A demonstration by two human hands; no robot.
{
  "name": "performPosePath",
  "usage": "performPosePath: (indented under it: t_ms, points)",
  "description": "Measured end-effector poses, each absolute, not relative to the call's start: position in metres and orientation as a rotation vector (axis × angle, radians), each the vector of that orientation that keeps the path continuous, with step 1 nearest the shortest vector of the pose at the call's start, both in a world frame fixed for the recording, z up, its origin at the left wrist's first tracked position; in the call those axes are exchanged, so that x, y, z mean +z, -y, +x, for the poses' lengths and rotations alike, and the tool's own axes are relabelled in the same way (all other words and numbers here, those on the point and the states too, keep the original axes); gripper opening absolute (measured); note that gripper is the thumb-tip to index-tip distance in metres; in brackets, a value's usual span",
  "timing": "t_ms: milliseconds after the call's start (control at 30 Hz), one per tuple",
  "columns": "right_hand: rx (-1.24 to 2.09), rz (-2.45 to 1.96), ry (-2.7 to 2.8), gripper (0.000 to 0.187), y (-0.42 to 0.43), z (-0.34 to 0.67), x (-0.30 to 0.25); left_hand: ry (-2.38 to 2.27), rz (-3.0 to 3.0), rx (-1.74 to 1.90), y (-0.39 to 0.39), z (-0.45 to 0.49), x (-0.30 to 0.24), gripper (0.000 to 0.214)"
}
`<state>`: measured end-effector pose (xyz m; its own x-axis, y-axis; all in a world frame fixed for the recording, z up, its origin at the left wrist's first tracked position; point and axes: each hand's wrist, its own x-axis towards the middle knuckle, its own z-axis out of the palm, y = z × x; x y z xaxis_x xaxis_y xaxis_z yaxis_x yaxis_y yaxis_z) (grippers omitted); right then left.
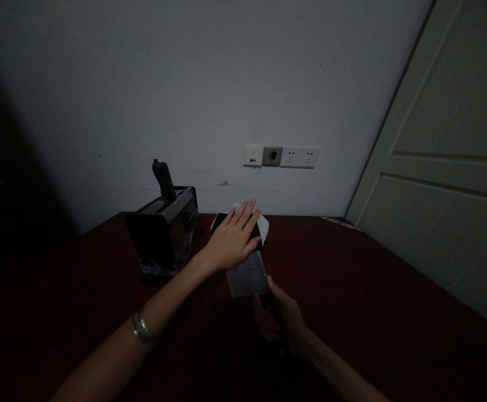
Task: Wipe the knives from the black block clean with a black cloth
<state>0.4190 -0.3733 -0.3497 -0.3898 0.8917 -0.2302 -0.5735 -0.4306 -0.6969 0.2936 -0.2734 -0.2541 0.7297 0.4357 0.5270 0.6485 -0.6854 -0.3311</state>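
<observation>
A kitchen cleaver [247, 277] with a broad pale blade is held over the dark red table. My right hand [287, 314] is wrapped round its black handle, which is mostly in shadow. My left hand [233, 239] lies flat, fingers stretched, over the far part of the blade. Under that palm is something black [218, 221], perhaps a cloth or a sleeve, covering the far end of the blade. A white sheet [263, 228], paper or cloth, sticks out beyond the fingers. How these layers meet is hidden by my hand.
A knife block [186, 227] stands on the table at the left, with one black handle [165, 180] rising from its top. Wall sockets [296, 157] sit above the table's back edge. A pale panelled door [448, 167] is on the right. The light is dim.
</observation>
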Motion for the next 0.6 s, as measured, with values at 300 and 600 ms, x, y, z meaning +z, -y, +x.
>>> performPosePath:
  t_ms: [300, 600]
  points:
    - [2.025, -0.502, 0.632, 0.047, 0.365, 0.425, -0.348, 0.774, -2.47, -0.441, 0.288, 0.306, -0.264, 0.062]
    - [2.078, -0.563, 0.611, 0.048, 0.368, 0.422, -0.356, 0.847, -2.459, -0.524, 0.272, 0.295, -0.261, 0.059]
